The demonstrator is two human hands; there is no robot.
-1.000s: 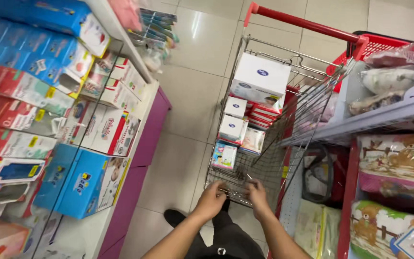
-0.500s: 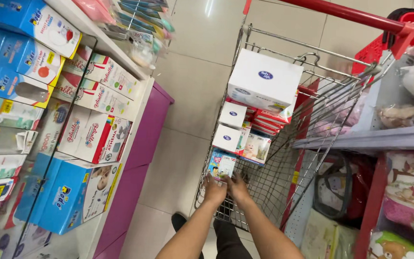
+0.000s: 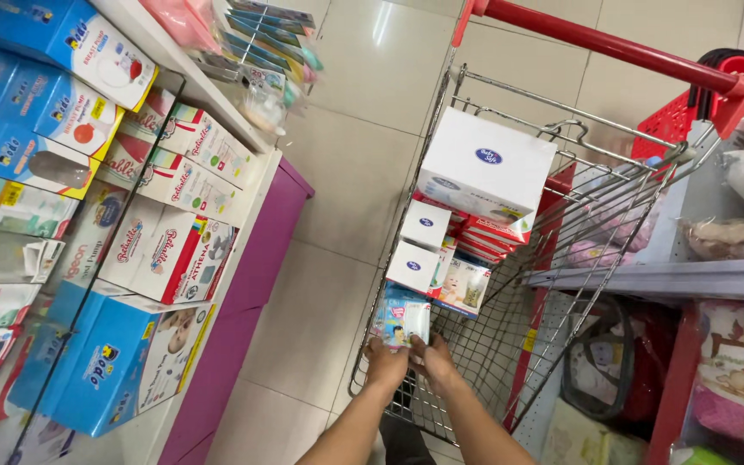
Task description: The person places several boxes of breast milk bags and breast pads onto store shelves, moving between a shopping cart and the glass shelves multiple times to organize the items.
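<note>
Here both hands, left (image 3: 387, 365) and right (image 3: 435, 360), close their fingers on a small box (image 3: 400, 319) in the cart (image 3: 475, 362); it looks light, stiff cardboard, best gripped by its side edges.

A shop aisle: stocked shelves (image 3: 88, 215) of boxed baby goods are standing just left of a wire shopping trolley (image 3: 579, 215) holding white boxes (image 3: 484, 168).

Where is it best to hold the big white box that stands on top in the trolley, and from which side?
Probably by its two opposite side faces, with both hands from above. The big white box sits tilted on top of the red packs, its broad top face is free, and the wire trolley closes in its sides.
</note>
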